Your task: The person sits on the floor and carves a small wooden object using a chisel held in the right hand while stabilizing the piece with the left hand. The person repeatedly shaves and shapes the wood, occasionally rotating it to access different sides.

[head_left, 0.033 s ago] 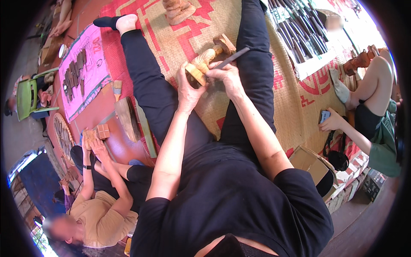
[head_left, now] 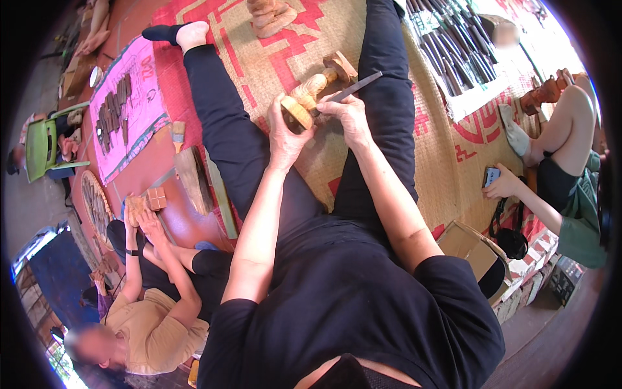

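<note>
**A carved wooden piece (head_left: 313,87) in the left hand (head_left: 286,141), a dark tool (head_left: 364,82) in the right hand (head_left: 350,122)**

From the head view, I see someone in black sitting on a patterned woven mat (head_left: 447,175), legs spread, hands meeting between the thighs. The carved wooden piece is held up there, slanting away from the body: a round disc at the near end, a ridged, twisting middle, and a blocky foot at the far end.

The left hand is curled around the near disc, fingers up its left side and thumb low by the lower edge. Most of the carving therefore extends beyond that hand, forward and to the right.

The right hand is closed on the dark tool, a slim straight bar whose far end points up and to the right. This hand sits just right of the disc, and the carving's middle and foot lie ahead of it. Fingers hide the bar's near end, so I can't tell whether it touches the wood.

Ahead on the mat stands a second carving (head_left: 272,18). To the right, rows of hand tools (head_left: 453,55) lie on a pale cloth; to the left, more tools (head_left: 113,115) rest on a pink cloth (head_left: 141,74). A brush (head_left: 177,135) and a rough piece of timber (head_left: 192,181) lie beside the left leg. On the left a co-worker (head_left: 155,324) has both hands on a wooden piece; on the right another person's hand (head_left: 503,185) holds a phone (head_left: 491,176).
</note>
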